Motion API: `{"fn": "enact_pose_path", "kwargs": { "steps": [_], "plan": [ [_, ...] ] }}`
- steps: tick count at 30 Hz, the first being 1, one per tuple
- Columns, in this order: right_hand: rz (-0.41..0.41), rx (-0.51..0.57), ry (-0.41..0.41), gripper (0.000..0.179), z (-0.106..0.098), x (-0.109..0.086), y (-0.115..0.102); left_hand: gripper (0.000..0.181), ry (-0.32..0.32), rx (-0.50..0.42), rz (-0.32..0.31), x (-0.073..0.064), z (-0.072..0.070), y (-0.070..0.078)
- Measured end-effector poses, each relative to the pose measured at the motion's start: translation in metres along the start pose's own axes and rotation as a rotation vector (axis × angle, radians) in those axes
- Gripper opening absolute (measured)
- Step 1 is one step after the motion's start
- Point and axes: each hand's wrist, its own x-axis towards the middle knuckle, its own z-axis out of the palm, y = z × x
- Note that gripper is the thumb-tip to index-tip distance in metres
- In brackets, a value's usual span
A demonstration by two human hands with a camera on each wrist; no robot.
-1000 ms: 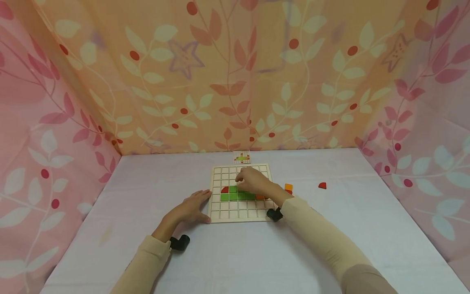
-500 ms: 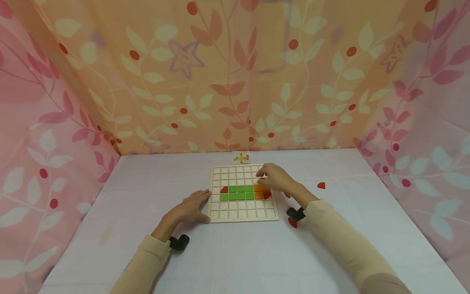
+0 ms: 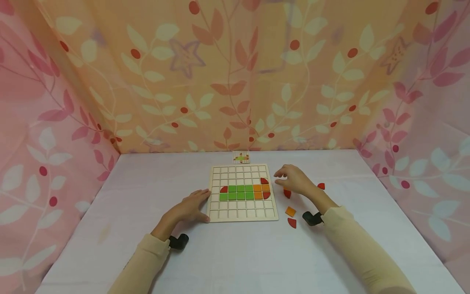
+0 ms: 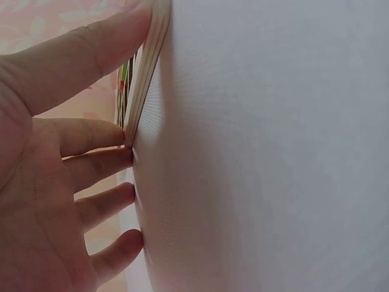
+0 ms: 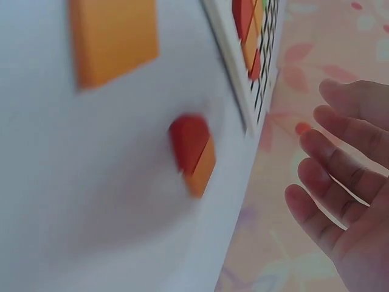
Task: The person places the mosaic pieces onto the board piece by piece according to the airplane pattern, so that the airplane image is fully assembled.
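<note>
- Touches the left edge of the wooden grid board (image 3: 242,213) with the left hand (image 3: 188,207), fingers spread wide.
- Holds the right hand (image 3: 295,179) over the bench (image 3: 235,257), just beyond the board's right edge, fingers loosely bent and parted.
- Set on the board in two rows: green square tiles (image 3: 240,189), then orange square tiles (image 3: 261,188).
- At both ends, red quarter-circle tiles (image 3: 264,181).
- Near each other right of the board: loose orange square (image 3: 290,211), loose red quarter-circle (image 3: 291,223).

- Orange-yellow leaf-printed fabric wall (image 3: 235,77) across the upper frame
- Pink leaf-printed fabric side panels (image 3: 40,139) at left and right edges
- White cloth-covered table (image 3: 235,257) filling lower centre
</note>
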Motion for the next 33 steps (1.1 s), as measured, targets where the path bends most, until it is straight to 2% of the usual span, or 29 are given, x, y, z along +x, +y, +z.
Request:
{"fn": "enact_pose_path", "kwargs": {
  "steps": [13, 20, 33],
  "plan": [
    [0.033, -0.038, 0.065, 0.025, -0.015, -0.018, 0.044, 0.093, -0.004, 0.003, -0.002, 0.0, 0.0, 0.0],
    [0.103, -0.042, 0.039, 0.025, -0.021, -0.026, 0.061, 0.093, 0.0, 0.005, 0.0, 0.001, 0.002, -0.002],
    [0.182, -0.037, 0.002, 0.03, -0.033, -0.034, 0.088, 0.093, 0.01, -0.011, -0.01, -0.001, 0.001, 0.001]
  ]
}}
